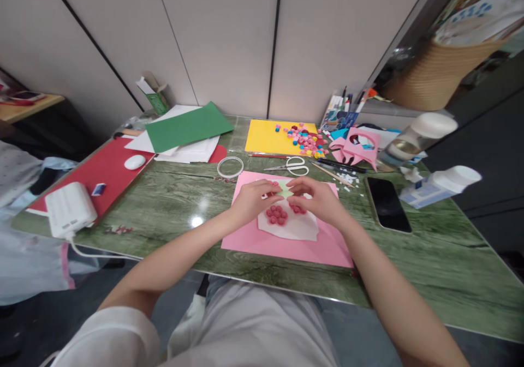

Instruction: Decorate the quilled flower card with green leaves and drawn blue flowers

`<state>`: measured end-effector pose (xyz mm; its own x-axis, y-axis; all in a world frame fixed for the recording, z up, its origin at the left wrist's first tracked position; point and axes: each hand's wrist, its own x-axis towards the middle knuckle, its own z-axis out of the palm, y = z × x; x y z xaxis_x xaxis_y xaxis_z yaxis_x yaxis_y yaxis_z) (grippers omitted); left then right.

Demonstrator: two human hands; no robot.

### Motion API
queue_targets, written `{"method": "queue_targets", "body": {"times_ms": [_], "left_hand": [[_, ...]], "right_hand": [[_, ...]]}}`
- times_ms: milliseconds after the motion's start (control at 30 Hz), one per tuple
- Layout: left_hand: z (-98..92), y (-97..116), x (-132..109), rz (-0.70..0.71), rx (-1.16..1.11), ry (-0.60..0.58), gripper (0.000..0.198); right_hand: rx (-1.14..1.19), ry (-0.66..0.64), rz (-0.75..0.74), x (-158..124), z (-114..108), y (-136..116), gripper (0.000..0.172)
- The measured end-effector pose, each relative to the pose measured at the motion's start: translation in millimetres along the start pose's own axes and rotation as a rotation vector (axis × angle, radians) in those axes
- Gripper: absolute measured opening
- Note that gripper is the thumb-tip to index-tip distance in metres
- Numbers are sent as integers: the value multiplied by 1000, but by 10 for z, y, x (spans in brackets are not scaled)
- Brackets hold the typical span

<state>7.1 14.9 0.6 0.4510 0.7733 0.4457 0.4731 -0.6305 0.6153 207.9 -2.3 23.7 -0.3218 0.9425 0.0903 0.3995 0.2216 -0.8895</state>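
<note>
Over the middle of a pink sheet (245, 241), my left hand (256, 198) and my right hand (313, 197) face each other with thumbs and forefingers curled in. Between their fingertips is a small light green paper piece (284, 188), pinched at its two sides. Below them lies a white paper cut-out (289, 229) on the pink sheet. It carries a cluster of rolled red-pink pieces (277, 215) near my left hand. Another red-pink cluster (298, 209) sits partly hidden under my right hand, and more red-pink shows behind my left fingers.
Behind the pink sheet are white-handled scissors (297, 166), a tape roll (230, 167) and a yellow sheet (262, 138) with coloured paper rolls (307, 140). A phone (388, 204) and bottles (440, 186) stand right. Left are green paper (188, 127), a red folder (110, 187) and a white power bank (70, 209).
</note>
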Motion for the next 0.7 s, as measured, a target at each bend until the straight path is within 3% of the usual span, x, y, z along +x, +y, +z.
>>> {"method": "queue_targets", "body": {"times_ms": [200,700], "left_hand": [[10,-18,-9,11,-2,13,22],[-10,37,-11,6,-3,13,17]], "right_hand": [[-173,41,-57,-10,31,-5,16],[-203,64,-46,-23,50,-10,15]]}}
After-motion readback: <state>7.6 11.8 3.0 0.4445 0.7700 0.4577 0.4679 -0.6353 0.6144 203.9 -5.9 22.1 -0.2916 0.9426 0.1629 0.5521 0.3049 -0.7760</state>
